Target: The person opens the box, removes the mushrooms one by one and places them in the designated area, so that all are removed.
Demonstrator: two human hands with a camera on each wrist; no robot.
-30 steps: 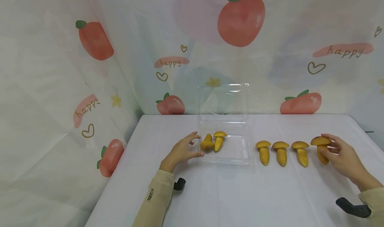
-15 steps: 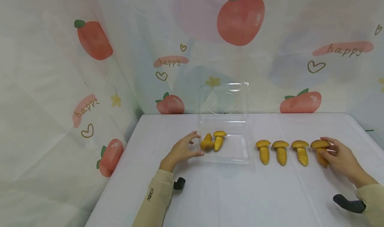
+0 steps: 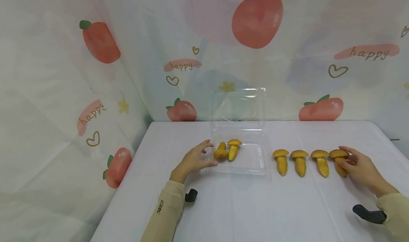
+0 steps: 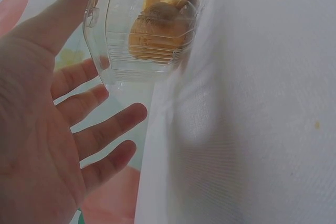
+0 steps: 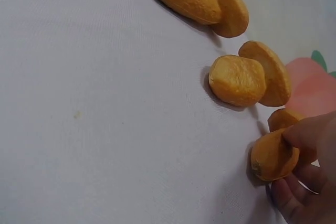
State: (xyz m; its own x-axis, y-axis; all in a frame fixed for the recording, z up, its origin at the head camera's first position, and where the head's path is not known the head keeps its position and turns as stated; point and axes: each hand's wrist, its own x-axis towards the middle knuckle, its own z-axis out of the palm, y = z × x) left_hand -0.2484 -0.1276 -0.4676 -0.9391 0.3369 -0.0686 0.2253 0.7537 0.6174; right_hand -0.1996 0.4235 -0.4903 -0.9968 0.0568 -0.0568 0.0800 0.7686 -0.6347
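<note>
My right hand (image 3: 365, 169) pinches the stem of the rightmost yellow mushroom (image 3: 338, 154), which lies on the table with its cap away from me. In the right wrist view, thumb and fingers close on that mushroom (image 5: 274, 156) from both sides. To its left, three more mushrooms lie in a row, the nearest being one mushroom (image 3: 321, 163) with its cap close by. My left hand (image 3: 191, 163) is at the left side of an open clear plastic clamshell box (image 3: 252, 171), fingers spread and thumb at the rim. Two mushrooms (image 3: 234, 151) lie inside the box's left half.
A white cloth covers the table (image 3: 255, 210). The box's clear lid (image 3: 238, 107) stands raised at the back, before a fruit-printed curtain (image 3: 281, 68). Black wrist mounts (image 3: 191, 195) stick out from both sleeves.
My right hand has shifted slightly left with the rightmost mushroom, bringing its cap up beside the neighbouring one. The left hand and the box have kept their places.
</note>
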